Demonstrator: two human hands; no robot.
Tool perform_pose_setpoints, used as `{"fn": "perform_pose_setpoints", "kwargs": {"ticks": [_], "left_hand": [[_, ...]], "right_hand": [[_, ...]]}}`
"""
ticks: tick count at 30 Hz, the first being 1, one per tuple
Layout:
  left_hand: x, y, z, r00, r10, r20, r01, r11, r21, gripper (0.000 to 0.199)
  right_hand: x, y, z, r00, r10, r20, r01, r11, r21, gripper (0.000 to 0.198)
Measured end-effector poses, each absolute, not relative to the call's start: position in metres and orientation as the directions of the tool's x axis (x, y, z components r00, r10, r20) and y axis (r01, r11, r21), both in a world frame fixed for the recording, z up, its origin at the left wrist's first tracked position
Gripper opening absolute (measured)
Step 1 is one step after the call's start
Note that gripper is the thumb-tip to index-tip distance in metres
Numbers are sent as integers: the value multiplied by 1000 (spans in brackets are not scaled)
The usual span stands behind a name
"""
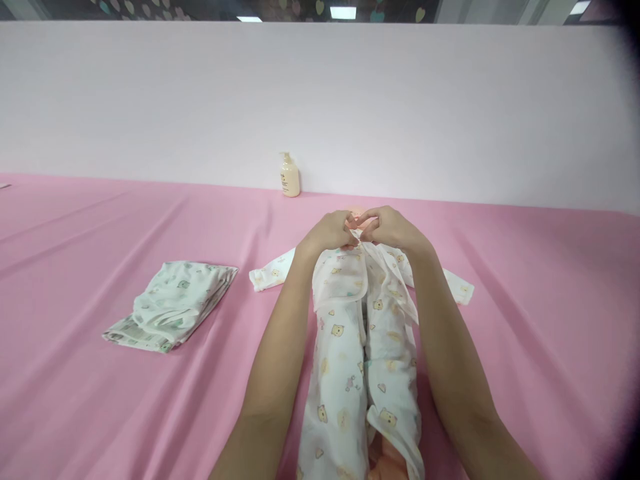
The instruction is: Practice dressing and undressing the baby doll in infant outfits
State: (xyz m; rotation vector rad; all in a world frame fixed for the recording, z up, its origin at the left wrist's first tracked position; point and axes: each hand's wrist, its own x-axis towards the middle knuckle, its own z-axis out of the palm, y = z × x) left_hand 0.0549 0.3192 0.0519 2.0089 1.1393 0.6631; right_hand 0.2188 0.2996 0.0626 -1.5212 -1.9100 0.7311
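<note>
A white baby outfit (345,333) printed with small yellow bears lies lengthwise on the pink sheet, front panels open down the middle, sleeves spread to both sides. It is on a doll-like figure, whose orange-pink body (387,463) shows at the lower opening; its head is mostly hidden behind my hands. At the neckline, my left hand (331,232) has its fingers bent and pinched on the collar edge. My right hand (393,228) meets it there, fingers likewise curled at the collar. The fingertips nearly touch, and the exact bit of cloth between them is too small to make out.
A folded white printed cloth (173,303) lies to the left on the wrinkled pink sheet (65,287). Against the white wall (400,113) at the back stands a cream pump bottle (290,179).
</note>
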Motion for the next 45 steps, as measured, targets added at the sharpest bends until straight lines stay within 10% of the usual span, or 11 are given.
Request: {"fn": "perform_pose_setpoints", "kwargs": {"ticks": [6,20,39,45], "left_hand": [[58,322,50,451,892,35,455,-264,850,16],[59,326,45,448,893,38,490,-281,825,27],[50,332,41,553,817,164,244,-347,905,33],[46,334,41,569,803,178,347,-430,833,34]], "right_hand": [[218,300,62,-201,978,51,573,160,-804,40],[204,299,58,-150,985,80,807,169,-566,44],[237,325,27,-372,927,-55,-17,-66,-998,34],[247,329,23,-337,938,-85,57,-70,-996,31]]}}
